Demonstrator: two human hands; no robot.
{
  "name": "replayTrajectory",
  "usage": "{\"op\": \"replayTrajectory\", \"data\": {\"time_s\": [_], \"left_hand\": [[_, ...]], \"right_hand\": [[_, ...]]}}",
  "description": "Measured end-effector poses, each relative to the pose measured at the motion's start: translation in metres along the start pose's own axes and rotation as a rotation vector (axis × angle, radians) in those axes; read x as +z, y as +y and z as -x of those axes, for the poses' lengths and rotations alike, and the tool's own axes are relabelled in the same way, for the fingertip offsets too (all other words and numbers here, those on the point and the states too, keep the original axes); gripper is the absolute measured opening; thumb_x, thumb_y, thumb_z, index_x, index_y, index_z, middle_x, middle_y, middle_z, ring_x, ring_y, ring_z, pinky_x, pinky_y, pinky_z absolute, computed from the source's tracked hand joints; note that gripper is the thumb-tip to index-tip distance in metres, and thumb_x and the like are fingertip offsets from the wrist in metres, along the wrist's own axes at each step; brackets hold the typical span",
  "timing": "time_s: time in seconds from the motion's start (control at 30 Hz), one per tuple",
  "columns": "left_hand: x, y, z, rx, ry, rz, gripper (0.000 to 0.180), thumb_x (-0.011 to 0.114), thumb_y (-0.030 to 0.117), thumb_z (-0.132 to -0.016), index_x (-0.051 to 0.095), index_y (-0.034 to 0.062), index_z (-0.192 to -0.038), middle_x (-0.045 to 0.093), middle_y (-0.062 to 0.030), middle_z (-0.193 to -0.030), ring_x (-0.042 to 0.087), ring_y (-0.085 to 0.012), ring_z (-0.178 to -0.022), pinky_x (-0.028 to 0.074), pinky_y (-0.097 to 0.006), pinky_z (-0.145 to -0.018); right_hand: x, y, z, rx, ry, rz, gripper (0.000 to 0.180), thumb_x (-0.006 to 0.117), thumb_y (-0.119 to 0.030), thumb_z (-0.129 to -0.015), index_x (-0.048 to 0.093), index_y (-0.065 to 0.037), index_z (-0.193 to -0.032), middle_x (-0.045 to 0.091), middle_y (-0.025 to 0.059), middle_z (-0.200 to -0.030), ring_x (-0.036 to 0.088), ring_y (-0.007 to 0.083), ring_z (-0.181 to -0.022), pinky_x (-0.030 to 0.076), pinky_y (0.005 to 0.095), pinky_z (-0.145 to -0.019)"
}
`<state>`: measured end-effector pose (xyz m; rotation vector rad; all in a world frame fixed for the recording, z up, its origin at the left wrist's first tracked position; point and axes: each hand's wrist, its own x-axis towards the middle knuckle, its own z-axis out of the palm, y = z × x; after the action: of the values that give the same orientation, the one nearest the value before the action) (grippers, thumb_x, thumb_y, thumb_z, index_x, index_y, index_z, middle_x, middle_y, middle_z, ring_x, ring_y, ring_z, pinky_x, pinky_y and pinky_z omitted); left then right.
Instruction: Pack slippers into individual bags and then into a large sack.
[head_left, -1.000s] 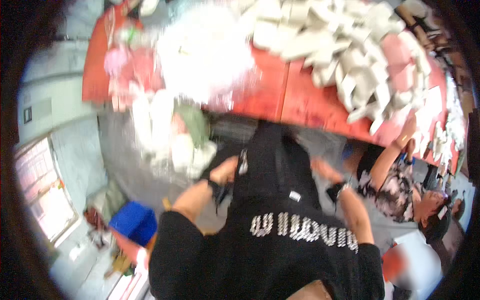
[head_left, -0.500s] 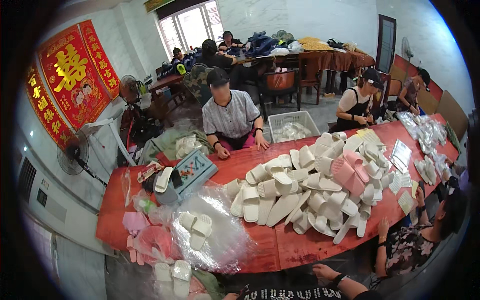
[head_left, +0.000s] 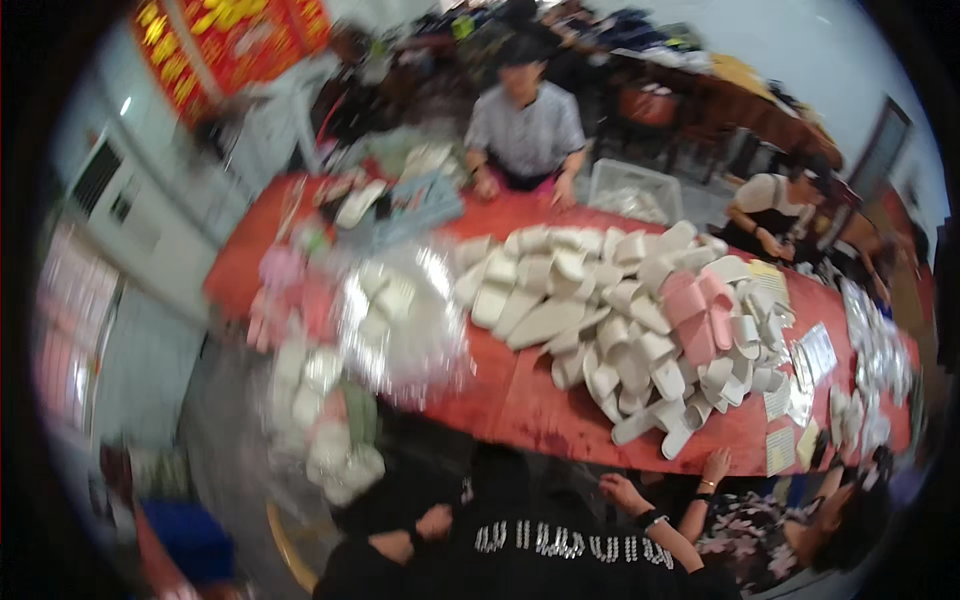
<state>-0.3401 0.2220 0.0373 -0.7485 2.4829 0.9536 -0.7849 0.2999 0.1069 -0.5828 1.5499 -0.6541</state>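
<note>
The left hand [head_left: 432,522] sits low at seven o'clock, curled near the black shirt [head_left: 540,560] and holding nothing I can see, while the right hand [head_left: 622,492] at five o'clock spreads loosely open, just under the red table [head_left: 520,400] edge, with the white slippers [head_left: 600,320] piled up at two o'clock.

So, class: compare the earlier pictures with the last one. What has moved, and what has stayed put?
The view swung from looking down at the person's dark top, up across the room, and partway down again. The left hand and right hand are back in sight at the near edge of the red table; neither holds anything. The pile of white slippers and the clear bags lie as before.
</note>
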Motion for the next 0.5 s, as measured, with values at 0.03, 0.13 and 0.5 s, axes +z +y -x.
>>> {"op": "replayTrajectory", "data": {"time_s": [0.03,0.13,0.5], "left_hand": [[0.009,0.029,-0.002,-0.201,0.088,0.282,0.025,0.056,0.014,-0.066,0.058,-0.0014,-0.086,0.058,-0.0223,-0.082,0.056,-0.0370,-0.079,0.047,-0.040,-0.068],[0.047,0.084,0.001,-0.421,0.414,0.780,0.027,0.056,0.015,-0.067,0.057,0.0018,-0.090,0.059,-0.0220,-0.085,0.057,-0.0360,-0.082,0.045,-0.043,-0.065],[0.166,0.293,0.073,-1.021,0.384,1.191,0.031,0.055,0.021,-0.072,0.059,-0.0011,-0.094,0.061,-0.0200,-0.083,0.060,-0.0317,-0.076,0.046,-0.038,-0.066]], "right_hand": [[-0.009,0.019,-0.002,0.067,0.030,-0.142,0.031,0.053,-0.015,-0.082,0.049,0.001,-0.108,0.056,0.0036,-0.082,0.052,0.0122,-0.070,0.043,0.0241,-0.063],[-0.028,0.057,-0.015,0.149,-0.152,-0.067,0.033,0.054,-0.014,-0.082,0.049,0.002,-0.110,0.057,0.0041,-0.085,0.052,0.0125,-0.071,0.043,0.0244,-0.065],[-0.028,0.096,-0.014,0.306,-0.616,0.650,0.042,0.053,-0.027,-0.084,0.047,0.001,-0.115,0.054,0.0111,-0.109,0.048,0.0206,-0.103,0.037,0.0300,-0.086]]}}
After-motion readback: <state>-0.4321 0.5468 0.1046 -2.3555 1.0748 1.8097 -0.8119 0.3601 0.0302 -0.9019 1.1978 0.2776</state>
